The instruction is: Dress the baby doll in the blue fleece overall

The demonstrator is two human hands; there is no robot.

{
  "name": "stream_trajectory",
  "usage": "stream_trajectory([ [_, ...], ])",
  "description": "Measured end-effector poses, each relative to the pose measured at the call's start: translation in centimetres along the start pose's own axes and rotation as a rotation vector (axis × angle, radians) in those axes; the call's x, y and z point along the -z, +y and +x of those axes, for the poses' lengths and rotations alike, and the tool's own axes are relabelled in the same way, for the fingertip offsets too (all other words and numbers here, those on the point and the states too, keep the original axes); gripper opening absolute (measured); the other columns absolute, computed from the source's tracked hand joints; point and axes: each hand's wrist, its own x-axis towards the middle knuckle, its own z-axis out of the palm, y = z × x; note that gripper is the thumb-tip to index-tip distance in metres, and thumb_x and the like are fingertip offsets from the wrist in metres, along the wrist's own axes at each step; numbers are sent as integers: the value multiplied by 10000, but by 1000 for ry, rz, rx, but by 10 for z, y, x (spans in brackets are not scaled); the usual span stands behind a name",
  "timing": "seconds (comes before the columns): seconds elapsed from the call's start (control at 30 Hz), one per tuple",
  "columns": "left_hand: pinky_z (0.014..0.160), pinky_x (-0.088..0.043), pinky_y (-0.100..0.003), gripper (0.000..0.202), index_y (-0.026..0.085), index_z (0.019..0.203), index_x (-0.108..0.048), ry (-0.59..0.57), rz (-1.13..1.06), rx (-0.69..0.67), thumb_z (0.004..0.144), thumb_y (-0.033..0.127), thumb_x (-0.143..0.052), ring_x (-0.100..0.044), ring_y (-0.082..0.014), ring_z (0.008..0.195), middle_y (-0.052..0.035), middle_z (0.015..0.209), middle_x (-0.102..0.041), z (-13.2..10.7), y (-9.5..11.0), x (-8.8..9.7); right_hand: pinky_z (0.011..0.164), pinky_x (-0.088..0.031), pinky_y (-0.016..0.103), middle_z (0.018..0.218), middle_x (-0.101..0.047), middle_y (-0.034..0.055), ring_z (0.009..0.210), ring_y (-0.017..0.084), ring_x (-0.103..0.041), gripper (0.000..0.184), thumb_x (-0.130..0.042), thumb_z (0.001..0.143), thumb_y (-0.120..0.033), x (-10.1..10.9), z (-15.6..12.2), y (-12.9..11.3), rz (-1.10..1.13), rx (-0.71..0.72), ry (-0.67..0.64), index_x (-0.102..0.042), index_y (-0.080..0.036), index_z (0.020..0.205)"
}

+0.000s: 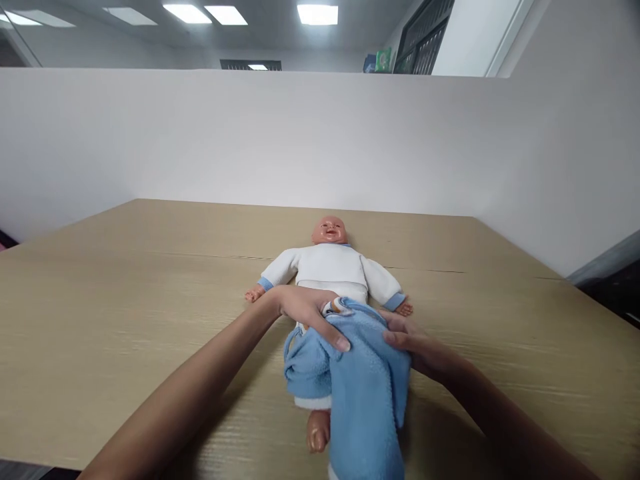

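The left hand (307, 313) lies across the waist of the doll (330, 267), thumb pinching the blue trousers (360, 380); its fingertips are hidden under the cloth. One bare foot (319, 432) shows, while the other leg rises toward the camera and is cut off at the bottom edge. The right hand (415, 343) touches the trousers' far side, thumb hidden, so its grip cannot be told. The doll lies face up mid-tabletop (125, 300), its long axis running away from the viewer, head farthest.

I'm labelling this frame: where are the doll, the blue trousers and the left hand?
doll (333, 267), head view, on its white top.
blue trousers (370, 387), head view, on the fleece leg.
left hand (306, 311), head view, on its back.
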Motion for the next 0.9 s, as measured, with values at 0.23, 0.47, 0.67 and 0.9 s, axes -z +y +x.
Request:
stream_trajectory([
  [0.23, 1059, -585, -286, 429, 190, 1270, -766, 16, 4, 19, 981, 506, -758, -749, -225, 1181, -30, 1254, -805, 0, 2, -1, 755, -530, 234, 949, -731, 7, 858, 163, -667, 527, -953, 738, -588, 9, -10, 5, -171, -123, -32, -782, -186, 1033],
  [0.47, 951, -636, -294, 457, 166, 1130, -823, -281, -34, 35, 749, 364, -979, -787, -261, 1034, -37, 1083, -842, 2, 7, -4, 853, -571, 286, 1041, -790, 68, 915, 189, -721, 527, -772, 931, -635, -3, -2, 2, 27, 11, 249, -765, -187, 1209],
  [0.67, 1160, -533, -319, 320, 186, 1124, -830, -86, 47, -44, 937, 445, -814, -729, -260, 1237, -25, 1218, -819, 4, 4, -5, 973, -573, 381, 1145, -792, 88, 1038, 259, -743, 762, -839, 809, -727, -2, -13, -7, -232, -164, -141, -724, -184, 1332],
  [0.9, 1008, -617, -295, 563, 161, 1188, -792, -190, -104, -32, 708, 370, -999, -767, -282, 1112, -37, 1136, -825, 3, -4, -2, 919, -546, 281, 1151, -793, 55, 1059, 205, -730, 676, -936, 769, -596, 2, -10, 10, -41, 8, 31, -741, -218, 1295],
])
